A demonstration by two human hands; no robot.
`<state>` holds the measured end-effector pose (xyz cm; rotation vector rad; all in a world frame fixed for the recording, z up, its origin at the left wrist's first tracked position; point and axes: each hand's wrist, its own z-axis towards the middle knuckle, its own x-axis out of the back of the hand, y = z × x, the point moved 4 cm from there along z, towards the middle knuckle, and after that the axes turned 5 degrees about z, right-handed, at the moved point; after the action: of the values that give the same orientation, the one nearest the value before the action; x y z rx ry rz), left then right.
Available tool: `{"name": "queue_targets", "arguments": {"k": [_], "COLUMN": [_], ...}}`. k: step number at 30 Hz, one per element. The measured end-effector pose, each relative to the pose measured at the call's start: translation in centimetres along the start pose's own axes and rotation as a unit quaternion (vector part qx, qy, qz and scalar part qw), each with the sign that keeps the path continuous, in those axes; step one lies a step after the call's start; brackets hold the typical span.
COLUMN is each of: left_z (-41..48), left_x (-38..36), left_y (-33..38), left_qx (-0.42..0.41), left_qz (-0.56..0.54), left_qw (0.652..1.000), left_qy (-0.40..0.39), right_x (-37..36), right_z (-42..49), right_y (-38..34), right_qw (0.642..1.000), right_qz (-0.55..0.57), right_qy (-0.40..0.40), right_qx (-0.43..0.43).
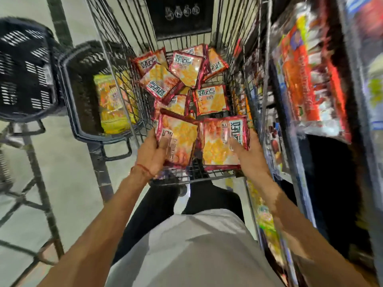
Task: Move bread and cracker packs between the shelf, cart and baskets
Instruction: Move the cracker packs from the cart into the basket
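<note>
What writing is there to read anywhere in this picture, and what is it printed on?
"好吃点", as best it reads: large characters on the cracker packs in the cart.
Small print on the left pack in the left hand and right pack in the right hand: too blurred.
Black sign at the cart's far end: white pictures, no words.
Yellow pack in the basket, shelf goods: blurred, unreadable.

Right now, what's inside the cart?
The cart holds a loose pile of red-and-orange packs. At the near end the left hand grips one pack and the right hand grips a second pack. Anything under the pile is covered.
</note>
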<state>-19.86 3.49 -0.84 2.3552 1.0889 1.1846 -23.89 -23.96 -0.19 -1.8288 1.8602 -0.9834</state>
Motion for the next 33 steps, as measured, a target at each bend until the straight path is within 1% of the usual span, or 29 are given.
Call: {"name": "queue_targets", "arguments": {"k": [4, 8, 11, 14, 19, 22, 25, 27, 31, 33], "left_z": [-3.7, -7.2, -10.2, -13.5, -20.1, -23.7, -26.4, -27.4, -27.9, -27.5], "left_x": [2.1, 3.7, 4.7, 5.6, 7.5, 9.0, 10.8, 11.8, 14.2, 15.7], "left_y": [-1.2, -3.7, -6.6, -10.9, -18.9, -22.7, -25.8, -27.3, -29.7, -30.9], "left_qx": [0.014, 0.04, 0.039, 0.035, 0.052, 0.059, 0.075, 0.087, 0.072, 0.074], "left_qz": [-0.077, -0.207, -0.252, -0.303, -0.332, -0.362, -0.383, -0.395, -0.445, -0.453], "left_qw": [0.996, 0.975, 0.962, 0.943, 0.929, 0.913, 0.895, 0.883, 0.853, 0.847], "left_qy": [0.038, 0.065, 0.101, 0.133, 0.157, 0.178, 0.217, 0.236, 0.261, 0.268], "right_x": [-0.9, -2.5, -4.9, -7.8, -13.8, -17.2, -20.7, -22.8, -27.1, -29.5], "right_z": [-2.8, -5.7, -9.0, -12.7, -18.8, -22.1, -24.3, -25.0, -26.2, -25.9], "right_y": [-0.8, -0.6, -0.5, 0.3, 1.8, 2.6, 2.9, 3.2, 2.4, 1.7], "right_qw": [1.0, 0.998, 0.995, 0.988, 0.976, 0.975, 0.969, 0.966, 0.96, 0.959], "right_qz": [0.016, -0.013, -0.022, -0.061, -0.078, -0.064, -0.083, -0.083, -0.077, -0.08], "right_qy": [-0.006, -0.021, -0.065, -0.102, -0.149, -0.165, -0.179, -0.184, -0.214, -0.219], "right_qx": [0.013, 0.05, 0.073, 0.102, 0.136, 0.135, 0.152, 0.16, 0.161, 0.163]}}
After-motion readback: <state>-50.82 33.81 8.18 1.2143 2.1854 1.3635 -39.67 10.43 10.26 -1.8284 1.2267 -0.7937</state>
